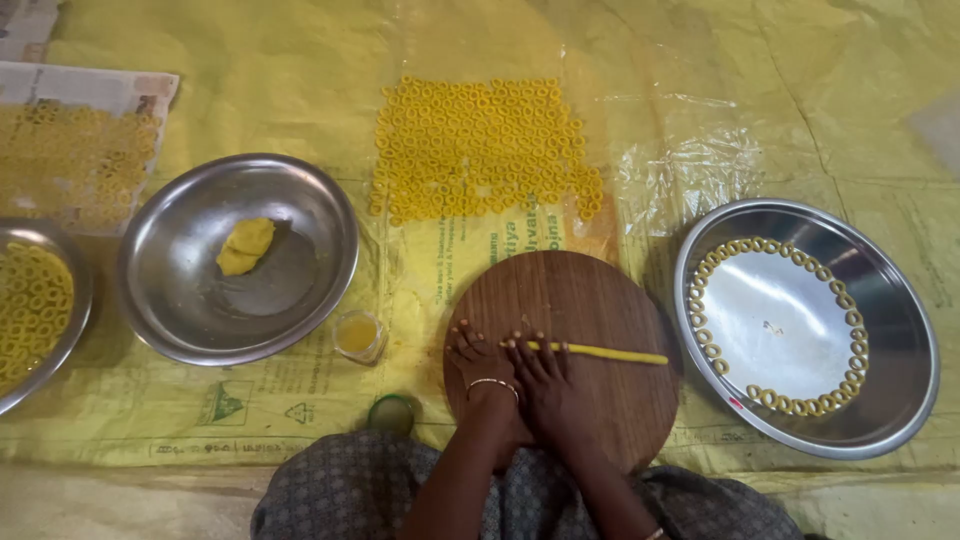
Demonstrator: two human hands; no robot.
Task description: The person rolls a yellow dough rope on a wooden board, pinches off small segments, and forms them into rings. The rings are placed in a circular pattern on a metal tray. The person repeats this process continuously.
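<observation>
Sitting at nine o'clock, a steel bowl [35, 310] holds yellow dough rings; the next steel bowl [238, 258] holds a dough lump [245, 245]. A small oil cup [359, 335] stands just beside the round wooden board [580, 300]. On the board, left hand [478, 355] and right hand [540, 375] lie flat, fingers spread, pressing a thin dough rope [605, 352] that runs toward three o'clock. At twelve o'clock lie rows of rings [480, 150]. A steel plate [900, 330] at three o'clock carries rings around its edge.

Steel bowl [180, 300] left of the hands, dough lump [245, 246] inside. Small jar of yellow liquid [358, 335] just left of them, green lid [392, 412] nearer the body. Sheet of dough rings [480, 150] beyond the hands. Wide steel plate [900, 330] to the right, rings [780, 245] lining its inner edge. Far left: ring-filled bowl [35, 310].
</observation>
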